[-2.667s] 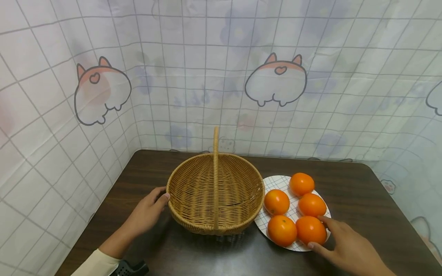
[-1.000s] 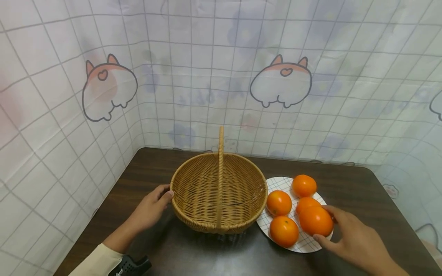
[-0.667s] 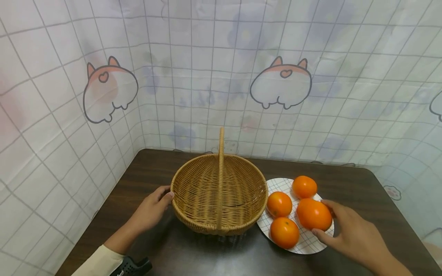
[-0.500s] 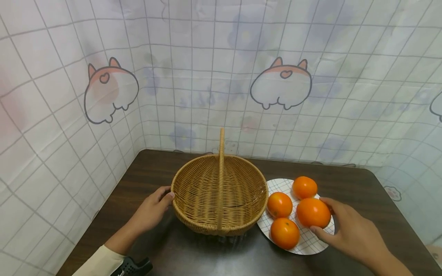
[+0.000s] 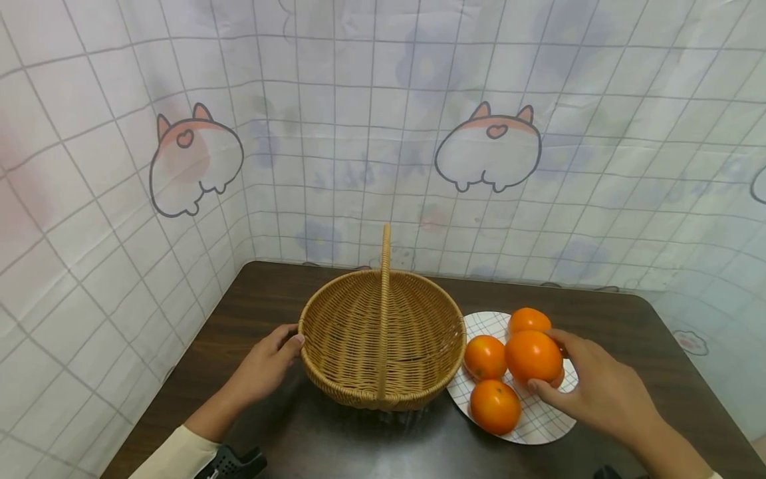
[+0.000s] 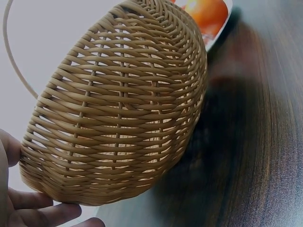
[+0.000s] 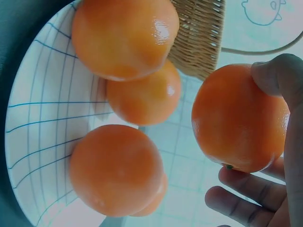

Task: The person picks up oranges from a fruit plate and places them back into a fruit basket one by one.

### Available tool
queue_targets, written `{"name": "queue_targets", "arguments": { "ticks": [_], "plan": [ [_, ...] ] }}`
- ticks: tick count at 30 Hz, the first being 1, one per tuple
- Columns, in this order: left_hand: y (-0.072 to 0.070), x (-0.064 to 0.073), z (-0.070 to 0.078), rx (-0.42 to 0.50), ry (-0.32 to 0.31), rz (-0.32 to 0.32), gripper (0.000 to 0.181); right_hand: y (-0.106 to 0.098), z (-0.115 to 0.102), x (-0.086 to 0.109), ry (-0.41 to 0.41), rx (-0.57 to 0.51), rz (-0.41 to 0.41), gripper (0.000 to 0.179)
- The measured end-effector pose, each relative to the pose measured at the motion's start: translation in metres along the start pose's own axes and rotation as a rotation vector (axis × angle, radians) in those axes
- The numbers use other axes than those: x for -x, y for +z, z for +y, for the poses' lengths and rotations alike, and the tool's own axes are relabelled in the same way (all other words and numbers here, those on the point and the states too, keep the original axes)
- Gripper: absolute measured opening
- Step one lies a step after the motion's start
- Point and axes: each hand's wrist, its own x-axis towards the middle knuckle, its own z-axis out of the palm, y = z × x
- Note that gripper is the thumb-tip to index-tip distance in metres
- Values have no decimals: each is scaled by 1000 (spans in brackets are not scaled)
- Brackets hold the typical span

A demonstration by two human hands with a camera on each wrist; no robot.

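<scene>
My left hand [image 5: 263, 366] holds the near left side of a round wicker basket [image 5: 353, 332], thumb at the rim. The left wrist view shows fingers under the basket's woven wall [image 6: 113, 109]. Nothing lies inside the basket, and its tall handle [image 5: 385, 306] stands upright. With thumb and fingers, my right hand [image 5: 604, 389] grips a glossy orange [image 5: 534, 357] above a white plate [image 5: 541, 422] with grid lines. In the right wrist view this orange [image 7: 239, 123] hangs apart from those on the plate. It mostly hides another orange [image 5: 559, 379] in the head view.
More oranges lie on the plate: one at the back [image 5: 529, 316], one beside the basket [image 5: 485, 357] and one at the front [image 5: 495, 407]. The plate sits right against the basket's right side. A patterned white curtain [image 5: 335, 133] rises behind the dark wooden table [image 5: 335, 446].
My right hand has taken the front right orange off the plate and lifted it, moving up and slightly left. My left hand keeps its hold on the basket.
</scene>
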Motion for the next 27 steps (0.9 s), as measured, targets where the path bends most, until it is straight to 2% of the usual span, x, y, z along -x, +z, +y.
{"name": "queue_targets", "arguments": {
  "ticks": [27],
  "plan": [
    [0, -1, 1, -8, -16, -7, 55, -2, -15, -23, -12, -44, -39, 90]
  ]
}}
